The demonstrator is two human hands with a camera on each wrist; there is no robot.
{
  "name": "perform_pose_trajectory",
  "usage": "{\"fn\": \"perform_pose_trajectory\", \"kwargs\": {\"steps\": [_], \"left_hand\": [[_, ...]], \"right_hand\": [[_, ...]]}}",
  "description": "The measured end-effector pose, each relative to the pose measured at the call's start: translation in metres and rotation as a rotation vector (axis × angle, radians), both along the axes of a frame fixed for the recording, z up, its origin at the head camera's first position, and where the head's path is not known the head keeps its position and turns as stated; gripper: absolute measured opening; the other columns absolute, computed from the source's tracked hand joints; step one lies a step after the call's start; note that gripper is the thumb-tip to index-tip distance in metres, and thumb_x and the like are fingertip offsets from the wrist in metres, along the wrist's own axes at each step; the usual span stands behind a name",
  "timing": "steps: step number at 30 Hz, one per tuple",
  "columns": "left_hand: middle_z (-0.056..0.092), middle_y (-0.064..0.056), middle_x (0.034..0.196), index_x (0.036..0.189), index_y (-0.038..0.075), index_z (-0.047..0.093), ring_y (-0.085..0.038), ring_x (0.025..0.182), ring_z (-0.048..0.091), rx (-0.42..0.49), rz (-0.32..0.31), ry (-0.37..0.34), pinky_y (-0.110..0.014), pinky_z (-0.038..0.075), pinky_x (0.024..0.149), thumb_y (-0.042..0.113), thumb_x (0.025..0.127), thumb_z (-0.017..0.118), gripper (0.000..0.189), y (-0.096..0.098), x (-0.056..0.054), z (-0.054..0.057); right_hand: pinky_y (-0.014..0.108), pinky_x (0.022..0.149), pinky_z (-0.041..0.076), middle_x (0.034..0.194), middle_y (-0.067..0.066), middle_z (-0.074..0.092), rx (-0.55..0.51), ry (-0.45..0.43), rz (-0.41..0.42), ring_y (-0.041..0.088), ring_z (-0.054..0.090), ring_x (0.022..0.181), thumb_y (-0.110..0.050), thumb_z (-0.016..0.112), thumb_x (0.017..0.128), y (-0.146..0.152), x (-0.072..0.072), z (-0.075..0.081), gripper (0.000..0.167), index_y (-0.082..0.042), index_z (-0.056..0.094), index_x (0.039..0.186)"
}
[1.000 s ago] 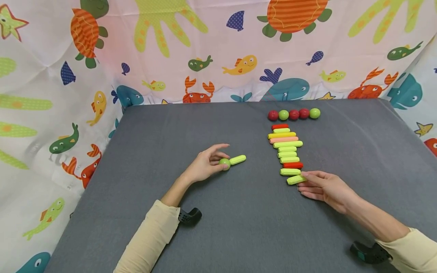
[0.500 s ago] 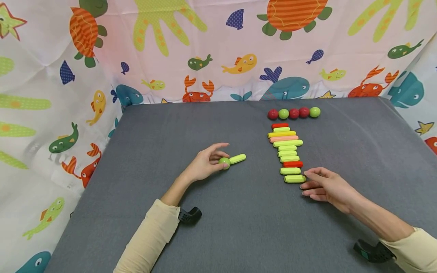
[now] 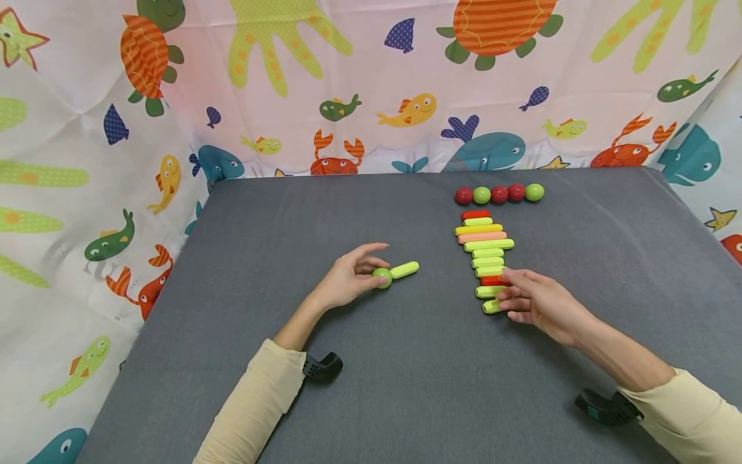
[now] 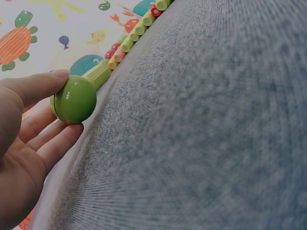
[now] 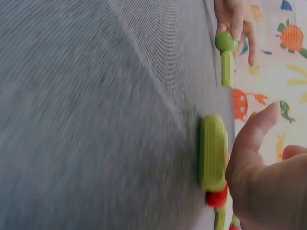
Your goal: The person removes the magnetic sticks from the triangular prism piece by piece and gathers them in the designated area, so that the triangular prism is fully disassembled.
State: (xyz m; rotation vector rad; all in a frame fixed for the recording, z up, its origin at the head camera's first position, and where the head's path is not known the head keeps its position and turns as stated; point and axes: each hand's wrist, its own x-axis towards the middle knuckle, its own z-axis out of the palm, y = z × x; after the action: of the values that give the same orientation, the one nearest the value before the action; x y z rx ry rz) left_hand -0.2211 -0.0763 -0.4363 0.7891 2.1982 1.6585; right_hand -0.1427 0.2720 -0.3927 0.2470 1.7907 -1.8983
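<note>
My left hand (image 3: 346,281) pinches a glossy green ball (image 3: 382,278) between thumb and fingers. A short lime rod (image 3: 405,269) extends from that ball toward the right; the left wrist view shows the same ball (image 4: 76,99) up close. My right hand (image 3: 547,306) is over the right ends of the lower rods in a column, its fingertips beside a red rod (image 3: 490,281). It partly covers the lowest lime rod (image 3: 491,307). In the right wrist view a lime rod (image 5: 213,152) lies on the cloth beside the raised thumb, not gripped.
Several lime, yellow (image 3: 478,229), pink (image 3: 482,238) and red rods lie stacked in a column on the grey cloth (image 3: 278,219). Behind them sits a row of red and green balls (image 3: 499,194). A sea-animal print curtain (image 3: 371,77) borders the back and sides.
My right hand let go of the lowest lime rod, which straightened under the column, then drew back and moved up and left over the rods. The left hand has barely moved.
</note>
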Motion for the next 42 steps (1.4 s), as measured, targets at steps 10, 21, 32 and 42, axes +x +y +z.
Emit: {"fn": "perform_pose_trajectory", "kwargs": {"steps": [10, 21, 32, 42], "left_hand": [[0.058, -0.029, 0.120, 0.139, -0.008, 0.039, -0.038, 0.109, 0.058, 0.070, -0.008, -0.050, -0.032, 0.051, 0.085, -0.006, 0.087, 0.065, 0.058, 0.002, 0.012, 0.024], [0.058, -0.027, 0.121, 0.140, -0.006, 0.038, -0.036, 0.111, 0.057, 0.094, -0.014, -0.067, -0.033, 0.049, 0.090, -0.005, 0.088, 0.065, 0.059, 0.004, 0.005, 0.007], [0.060, -0.023, 0.118, 0.138, -0.004, 0.042, -0.028, 0.108, 0.060, 0.112, -0.018, -0.011, -0.033, 0.050, 0.089, -0.001, 0.087, 0.068, 0.058, 0.005, 0.001, 0.006], [0.060, -0.024, 0.118, 0.138, -0.005, 0.042, -0.030, 0.108, 0.059, 0.116, -0.034, -0.009, -0.034, 0.049, 0.090, -0.002, 0.086, 0.067, 0.058, 0.003, 0.002, 0.006]], "right_hand": [[0.035, 0.085, 0.052, 0.099, 0.009, 0.062, -0.154, -0.059, 0.082, 0.018, 0.066, 0.090, -0.037, 0.049, 0.100, -0.055, -0.023, -0.003, 0.065, 0.008, 0.027, 0.141], [0.038, 0.091, 0.049, 0.115, 0.017, 0.055, -0.330, -0.143, -0.015, 0.025, 0.063, 0.101, -0.027, 0.048, 0.101, -0.113, -0.047, -0.018, 0.039, -0.001, 0.041, 0.129], [0.039, 0.091, 0.048, 0.098, 0.015, 0.065, -0.447, -0.142, -0.052, 0.023, 0.066, 0.093, -0.026, 0.041, 0.104, -0.129, -0.050, -0.019, 0.029, -0.001, 0.043, 0.119], [0.037, 0.090, 0.049, 0.096, 0.014, 0.067, -0.453, -0.163, -0.059, 0.021, 0.067, 0.091, -0.027, 0.039, 0.104, -0.131, -0.050, -0.023, 0.032, 0.001, 0.043, 0.119]]}}
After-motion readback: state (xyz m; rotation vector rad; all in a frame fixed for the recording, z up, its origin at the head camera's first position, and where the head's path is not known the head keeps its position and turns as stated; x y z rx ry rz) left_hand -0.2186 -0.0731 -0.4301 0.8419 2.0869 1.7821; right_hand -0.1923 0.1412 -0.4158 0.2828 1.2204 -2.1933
